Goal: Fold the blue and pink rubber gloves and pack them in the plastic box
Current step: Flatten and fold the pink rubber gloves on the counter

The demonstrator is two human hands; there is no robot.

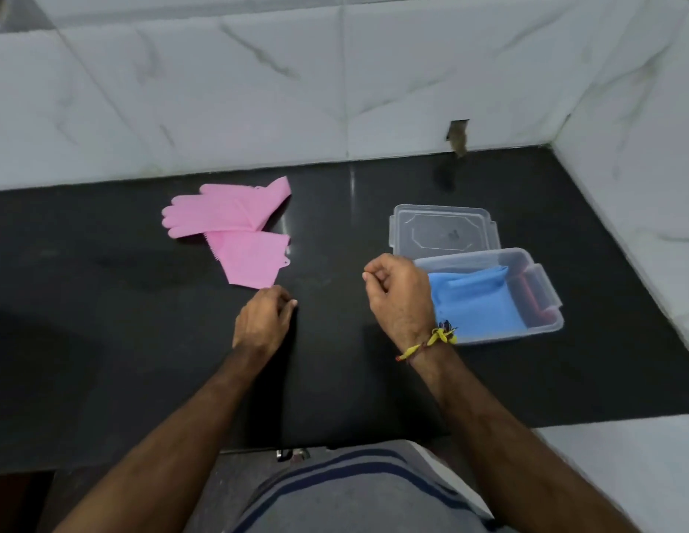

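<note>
Pink rubber gloves [235,232] lie on the black worktop [104,340] just beyond your left hand [264,321], whose loosely curled fingers hold nothing. Your right hand [398,292] hovers, fingers curled inward, empty. Just right of it, folded blue gloves [477,302] sit inside the clear plastic box [550,298], its lid [442,228] behind.

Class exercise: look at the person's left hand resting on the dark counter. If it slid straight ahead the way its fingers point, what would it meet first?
Probably the left hand would first meet the nearer flat pink rubber glove, whose cuff edge lies just beyond the fingertips.
</note>
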